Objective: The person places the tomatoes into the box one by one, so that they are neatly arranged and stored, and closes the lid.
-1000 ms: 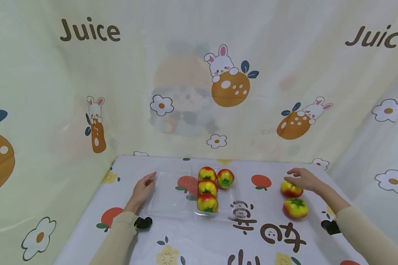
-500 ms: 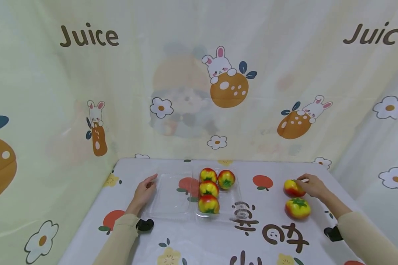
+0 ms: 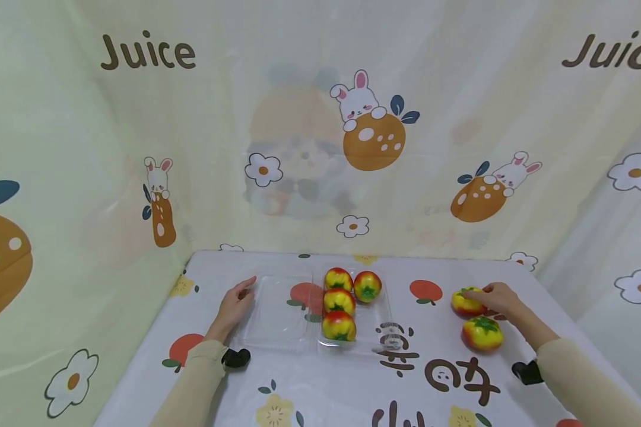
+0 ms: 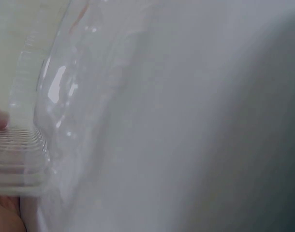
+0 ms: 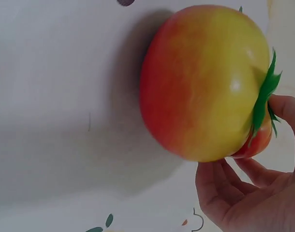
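Note:
My right hand (image 3: 501,299) holds the farther of two loose persimmon-like fruits (image 3: 467,302), red and yellow with green leaves on top. The nearer loose fruit (image 3: 482,334) sits just in front of it. In the right wrist view this nearer fruit (image 5: 200,84) hides most of the held fruit (image 5: 258,144), with my thumb and fingers around the latter. My left hand (image 3: 235,308) is at the left edge of an opened clear plastic box (image 3: 274,341). In the left wrist view its fingers pinch a ridged part of the box (image 4: 19,162); much of the hand lies out of frame.
The box's right half (image 3: 371,332) contains several like fruits (image 3: 339,302), most in a column on its left and one at the back right. A white printed cloth (image 3: 320,385) covers the table, and a curtain (image 3: 219,118) hangs behind it.
My right hand has come down from above the farther loose fruit and taken hold of it; the fruit has shifted slightly. The left hand stays by the box.

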Demonstrator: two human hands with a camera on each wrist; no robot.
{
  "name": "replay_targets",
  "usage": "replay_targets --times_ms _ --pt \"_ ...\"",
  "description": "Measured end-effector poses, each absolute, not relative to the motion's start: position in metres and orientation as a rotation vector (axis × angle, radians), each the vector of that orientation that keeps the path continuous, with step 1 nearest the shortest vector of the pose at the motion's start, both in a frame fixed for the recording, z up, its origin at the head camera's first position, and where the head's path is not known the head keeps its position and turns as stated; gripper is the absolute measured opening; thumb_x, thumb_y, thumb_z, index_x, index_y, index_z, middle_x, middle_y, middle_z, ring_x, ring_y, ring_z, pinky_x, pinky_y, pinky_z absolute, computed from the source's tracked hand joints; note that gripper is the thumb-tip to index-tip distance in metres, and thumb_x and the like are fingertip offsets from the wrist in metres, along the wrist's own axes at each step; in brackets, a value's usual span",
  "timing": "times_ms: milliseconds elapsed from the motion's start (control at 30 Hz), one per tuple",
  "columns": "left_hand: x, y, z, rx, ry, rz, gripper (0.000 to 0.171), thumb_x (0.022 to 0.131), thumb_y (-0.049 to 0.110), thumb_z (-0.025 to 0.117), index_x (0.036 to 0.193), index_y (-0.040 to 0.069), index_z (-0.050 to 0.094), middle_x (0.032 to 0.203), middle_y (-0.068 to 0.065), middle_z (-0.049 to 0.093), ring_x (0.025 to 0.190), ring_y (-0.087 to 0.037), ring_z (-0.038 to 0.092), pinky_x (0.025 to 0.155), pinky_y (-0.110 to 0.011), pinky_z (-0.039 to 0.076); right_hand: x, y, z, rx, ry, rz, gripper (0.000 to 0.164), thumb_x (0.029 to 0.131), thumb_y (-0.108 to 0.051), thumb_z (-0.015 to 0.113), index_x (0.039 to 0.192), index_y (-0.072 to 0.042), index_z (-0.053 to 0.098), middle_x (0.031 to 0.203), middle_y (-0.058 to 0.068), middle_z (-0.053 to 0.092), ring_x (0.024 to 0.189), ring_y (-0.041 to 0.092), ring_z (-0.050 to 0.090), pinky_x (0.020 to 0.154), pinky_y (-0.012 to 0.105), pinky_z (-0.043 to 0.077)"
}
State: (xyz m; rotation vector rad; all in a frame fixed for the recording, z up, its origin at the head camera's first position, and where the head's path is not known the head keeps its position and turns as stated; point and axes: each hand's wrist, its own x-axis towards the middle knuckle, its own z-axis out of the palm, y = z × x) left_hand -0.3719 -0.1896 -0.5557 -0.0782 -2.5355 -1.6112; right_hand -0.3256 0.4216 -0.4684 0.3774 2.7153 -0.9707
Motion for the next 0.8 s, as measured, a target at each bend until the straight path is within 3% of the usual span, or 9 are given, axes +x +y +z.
replay_targets --times_ms 400,800 --pt "-0.372 -0.19 -0.552 -0.065 -2.547 -1.624 0.044 0.098 0.01 0.053 0.141 0.005 0.053 0.144 -0.017 0.051 0.127 -0.032 0.049 0.108 -0.049 0.035 -0.328 0.381 -0.447 0.296 2.9 -0.991 0.088 0.088 -0.05 0.066 0.132 0.02 0.036 0.117 0.035 0.05 0.094 0.039 0.056 0.075 0.041 0.056" --pt "-0.373 -0.189 -0.554 -0.063 -2.544 -1.619 0.044 0.097 0.01 0.054 0.141 0.005 0.054 0.142 -0.018 0.052 0.127 -0.033 0.05 0.107 -0.05 0.036 -0.32 0.321 -0.428 0.022 3.03 -1.039 0.074 0.086 -0.043 0.073 0.129 0.01 0.046 0.118 0.03 0.053 0.101 0.04 0.052 0.079 0.042 0.053"
